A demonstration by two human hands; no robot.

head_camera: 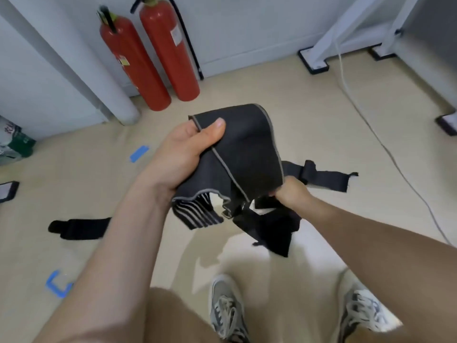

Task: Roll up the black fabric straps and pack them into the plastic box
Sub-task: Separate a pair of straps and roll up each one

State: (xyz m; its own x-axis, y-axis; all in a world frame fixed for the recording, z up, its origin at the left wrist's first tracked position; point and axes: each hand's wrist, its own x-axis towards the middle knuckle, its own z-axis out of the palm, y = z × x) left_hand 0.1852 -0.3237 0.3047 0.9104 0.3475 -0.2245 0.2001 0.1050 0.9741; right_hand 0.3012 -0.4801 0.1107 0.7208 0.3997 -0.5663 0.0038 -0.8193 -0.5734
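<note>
In mid-air in front of the two red fire extinguishers [150, 58], the left hand [183, 154] clamps its thumb over one end of the wide black grey-edged fabric strap [247, 149]. The right hand [291, 194] grips the strap's bunched lower part, seemingly pulling it taut for rolling.

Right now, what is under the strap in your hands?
Bare beige floor shows below the held strap, which the left hand and the right hand grip. Its hanging folds cover the patch directly beneath, so anything lying there is hidden.
</note>
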